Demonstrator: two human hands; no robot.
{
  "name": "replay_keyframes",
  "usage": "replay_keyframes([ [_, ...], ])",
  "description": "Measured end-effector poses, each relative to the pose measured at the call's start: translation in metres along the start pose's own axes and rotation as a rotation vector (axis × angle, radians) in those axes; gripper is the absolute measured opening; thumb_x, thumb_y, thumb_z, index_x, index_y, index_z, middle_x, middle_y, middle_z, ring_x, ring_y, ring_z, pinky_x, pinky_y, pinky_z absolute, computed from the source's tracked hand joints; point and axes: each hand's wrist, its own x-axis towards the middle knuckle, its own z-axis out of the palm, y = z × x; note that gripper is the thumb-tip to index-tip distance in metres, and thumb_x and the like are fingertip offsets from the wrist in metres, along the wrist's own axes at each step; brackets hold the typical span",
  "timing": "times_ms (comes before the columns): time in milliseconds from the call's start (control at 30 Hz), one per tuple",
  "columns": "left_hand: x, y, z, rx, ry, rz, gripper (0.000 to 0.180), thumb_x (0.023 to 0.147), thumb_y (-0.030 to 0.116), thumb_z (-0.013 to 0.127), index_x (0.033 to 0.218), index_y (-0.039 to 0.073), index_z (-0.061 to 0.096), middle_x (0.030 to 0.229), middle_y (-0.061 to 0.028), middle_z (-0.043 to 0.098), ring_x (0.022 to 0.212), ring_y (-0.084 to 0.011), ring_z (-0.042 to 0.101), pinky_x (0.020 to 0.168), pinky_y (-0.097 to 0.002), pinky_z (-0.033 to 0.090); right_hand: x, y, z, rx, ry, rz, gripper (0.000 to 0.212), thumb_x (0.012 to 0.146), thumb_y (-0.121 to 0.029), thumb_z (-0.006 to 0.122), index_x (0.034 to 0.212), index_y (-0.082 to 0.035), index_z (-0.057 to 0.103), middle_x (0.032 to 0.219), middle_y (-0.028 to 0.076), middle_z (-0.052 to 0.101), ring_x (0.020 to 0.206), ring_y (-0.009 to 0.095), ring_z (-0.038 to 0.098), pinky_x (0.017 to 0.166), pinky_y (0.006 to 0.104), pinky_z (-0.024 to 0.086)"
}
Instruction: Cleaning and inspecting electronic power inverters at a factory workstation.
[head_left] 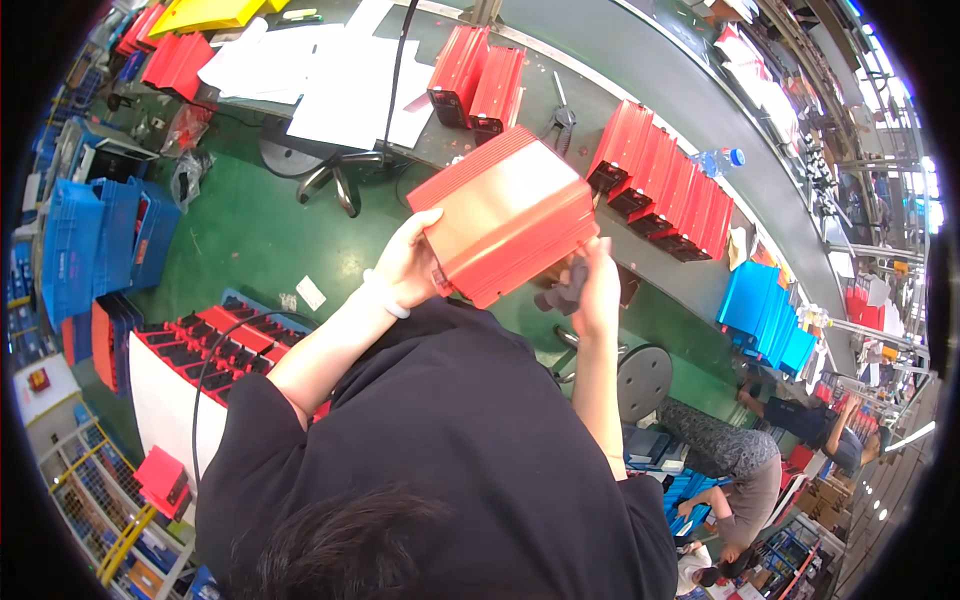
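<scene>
A large red ribbed metal case is held up in front of my chest, tilted, above the edge of the bench. My left hand grips its left side, with the thumb on the top face and the other fingers underneath. At its lower right corner is my right hand, closed, with fingertips touching or very near the case. A dark grey, blurred bundle shows beside that palm; its kind cannot be made out. The underside of the case is hidden.
Along the bench stand more red cases, a black-handled tool, a bottle and white papers. Blue cases lie farther right. Behind my left arm is a crate of red cases. Stools and a co-worker are nearby.
</scene>
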Motion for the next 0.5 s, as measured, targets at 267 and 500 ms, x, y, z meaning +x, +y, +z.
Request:
replay_keyframes([
  [267, -0.018, 0.046, 0.008, 0.789, -0.177, 0.249, 0.074, 0.067, 0.001, 0.075, 0.133, 0.000, 0.040, 0.121, -0.0099, 0.056, 0.112, -0.0158, 0.053, 0.098, -0.0308, 0.040, 0.028, -0.004, -0.038, -0.111, -0.309, -0.341, 0.055, 0.082, -0.030, 0.066, 0.123, 0.004, 0.053, 0.109, 0.009, 0.062, 0.103, 0.017, 0.055, 0.096, 0.0315, 0.039],
  [500, -0.025, 0.055, 0.015, 1.016, -0.201, 0.251, 0.088, 0.062, 0.006, 0.079, 0.138, 0.007, 0.036, 0.129, -0.0034, 0.050, 0.118, -0.0163, 0.047, 0.102, -0.0318, 0.036, 0.021, 0.005, -0.027, -0.070, -0.502, -0.180, 0.085, 0.062, -0.008, 0.085, 0.134, 0.001, 0.042, 0.123, 0.006, 0.054, 0.112, 0.013, 0.051, 0.098, 0.0316, 0.042],
])
